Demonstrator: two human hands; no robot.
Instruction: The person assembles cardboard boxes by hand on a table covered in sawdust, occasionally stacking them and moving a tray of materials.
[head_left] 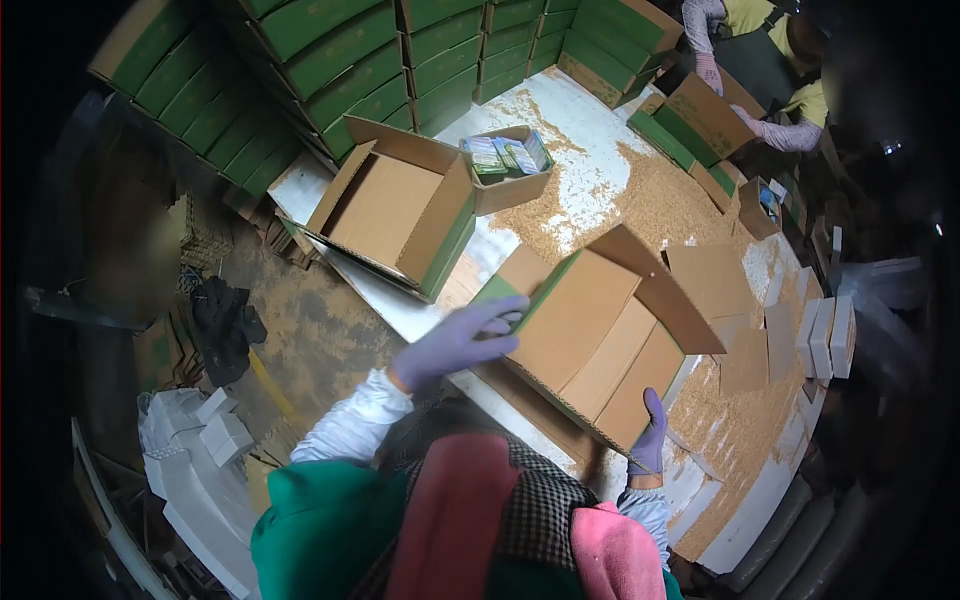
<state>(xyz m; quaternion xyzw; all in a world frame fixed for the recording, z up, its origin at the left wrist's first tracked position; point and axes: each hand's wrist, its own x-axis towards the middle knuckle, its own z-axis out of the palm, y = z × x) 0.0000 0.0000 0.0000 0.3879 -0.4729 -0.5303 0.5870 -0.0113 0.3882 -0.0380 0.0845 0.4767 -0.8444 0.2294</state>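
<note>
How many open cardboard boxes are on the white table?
4: one under both gloved hands, an empty one at the far left, a small one holding packets, and a co-worker's. Others may be hidden.

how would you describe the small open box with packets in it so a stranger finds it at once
Start at the worn white table. At its far side, right of the big empty brown-and-green carton, sits the small open cardboard box. It alone holds green and white packets; the other open cartons are empty.
</note>
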